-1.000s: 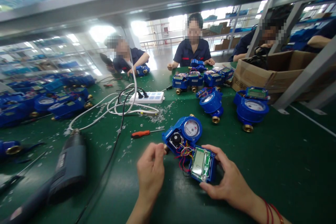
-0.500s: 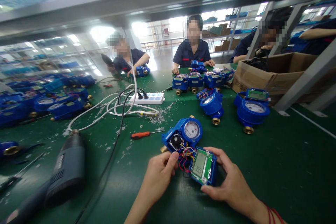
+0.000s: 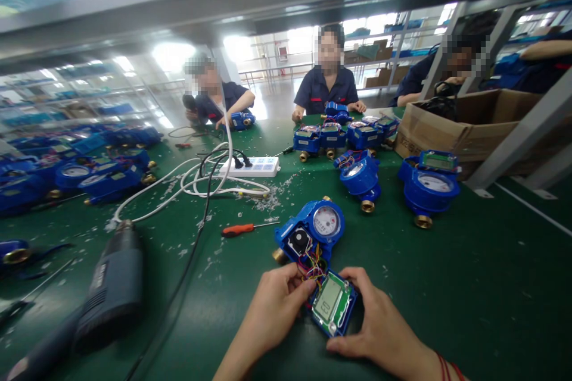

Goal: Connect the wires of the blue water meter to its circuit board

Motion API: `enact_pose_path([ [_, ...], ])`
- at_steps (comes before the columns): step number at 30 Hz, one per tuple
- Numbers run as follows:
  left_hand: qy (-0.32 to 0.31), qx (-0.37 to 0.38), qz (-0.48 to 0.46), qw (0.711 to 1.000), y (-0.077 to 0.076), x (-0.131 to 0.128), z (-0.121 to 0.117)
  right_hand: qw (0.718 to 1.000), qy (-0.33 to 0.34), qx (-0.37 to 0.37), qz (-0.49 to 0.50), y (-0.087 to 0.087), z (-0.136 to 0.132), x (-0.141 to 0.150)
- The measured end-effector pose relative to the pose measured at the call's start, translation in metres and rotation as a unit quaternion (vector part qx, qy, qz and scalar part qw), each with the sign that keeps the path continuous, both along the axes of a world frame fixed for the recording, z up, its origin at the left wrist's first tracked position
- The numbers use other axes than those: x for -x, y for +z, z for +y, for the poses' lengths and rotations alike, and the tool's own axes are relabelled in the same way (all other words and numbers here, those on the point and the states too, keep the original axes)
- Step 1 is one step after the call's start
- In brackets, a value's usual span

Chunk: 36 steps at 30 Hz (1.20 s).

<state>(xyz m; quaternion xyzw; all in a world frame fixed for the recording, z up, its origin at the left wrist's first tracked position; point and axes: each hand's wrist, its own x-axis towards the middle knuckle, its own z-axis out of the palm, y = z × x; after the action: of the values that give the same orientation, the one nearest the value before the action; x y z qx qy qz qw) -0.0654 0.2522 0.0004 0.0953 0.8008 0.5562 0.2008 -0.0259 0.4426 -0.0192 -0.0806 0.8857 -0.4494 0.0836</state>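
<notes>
In front of me lies a blue water meter [image 3: 308, 223] with a round dial and an uncovered compartment, brass ends showing. Coloured wires [image 3: 316, 262] run from it to a display module [image 3: 333, 303], a blue housing with a green board and a lit-grey LCD. My right hand [image 3: 375, 321] grips this module by its edges, thumb at the near side and fingers at the far side. My left hand [image 3: 279, 303] pinches the wires between thumb and fingers at the module's left edge. An orange screwdriver [image 3: 239, 230] lies behind my left hand.
At left rests a heat gun [image 3: 111, 286], beside a black cable. A white power strip [image 3: 252, 166] sits amid coiled cords and plastic scraps. More meters [image 3: 431, 187] stand at right, left and back. A cardboard box [image 3: 473, 125] is at right; several people sit opposite.
The display module has moved left and toward me in my right hand. My left hand has shifted right, its fingers now closed on the wires beside the module.
</notes>
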Motion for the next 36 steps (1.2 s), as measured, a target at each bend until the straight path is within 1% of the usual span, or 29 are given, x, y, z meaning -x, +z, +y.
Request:
enact_pose_path([
  [4,0.035,-0.006,-0.001,0.999,-0.004,0.002,-0.005,1.0,-0.002,0.006,0.0,0.005,0.003,-0.001],
  [9,0.043,-0.026,0.016,0.999,-0.001,0.0,-0.005,0.999,-0.012,-0.023,0.025,0.006,0.003,-0.002],
  [14,0.044,-0.089,0.008,0.995,0.004,0.001,-0.001,0.999,-0.029,-0.033,0.014,0.01,0.001,-0.001],
  [18,0.078,-0.144,-0.009,0.986,0.004,0.002,0.003,0.998,-0.048,-0.028,0.003,0.011,-0.001,0.0],
  [21,0.099,-0.165,-0.018,0.981,0.004,0.002,0.004,0.997,-0.066,-0.027,-0.004,0.011,-0.002,-0.001],
  [23,0.092,-0.177,-0.027,0.979,0.005,0.002,0.002,0.997,-0.074,-0.02,-0.009,0.011,-0.003,-0.001],
  [25,0.059,-0.186,-0.037,0.98,0.008,0.002,-0.003,0.997,-0.079,-0.011,-0.006,0.01,-0.003,-0.001],
  [27,0.005,-0.164,-0.026,0.986,0.012,0.001,-0.009,0.996,-0.085,-0.008,0.004,0.008,-0.002,0.0],
  [30,-0.068,-0.062,0.034,0.995,0.018,0.0,-0.015,0.996,-0.088,-0.02,0.021,0.006,-0.001,0.0],
  [32,-0.084,-0.001,0.072,0.994,0.021,0.0,-0.016,0.996,-0.086,-0.024,0.03,0.005,-0.001,0.0],
  [33,-0.086,0.017,0.083,0.993,0.022,0.0,-0.016,0.995,-0.086,-0.024,0.034,0.005,0.0,-0.001],
  [36,-0.082,0.037,0.105,0.99,0.022,0.002,-0.015,0.996,-0.075,-0.011,0.041,0.005,0.001,-0.001],
])
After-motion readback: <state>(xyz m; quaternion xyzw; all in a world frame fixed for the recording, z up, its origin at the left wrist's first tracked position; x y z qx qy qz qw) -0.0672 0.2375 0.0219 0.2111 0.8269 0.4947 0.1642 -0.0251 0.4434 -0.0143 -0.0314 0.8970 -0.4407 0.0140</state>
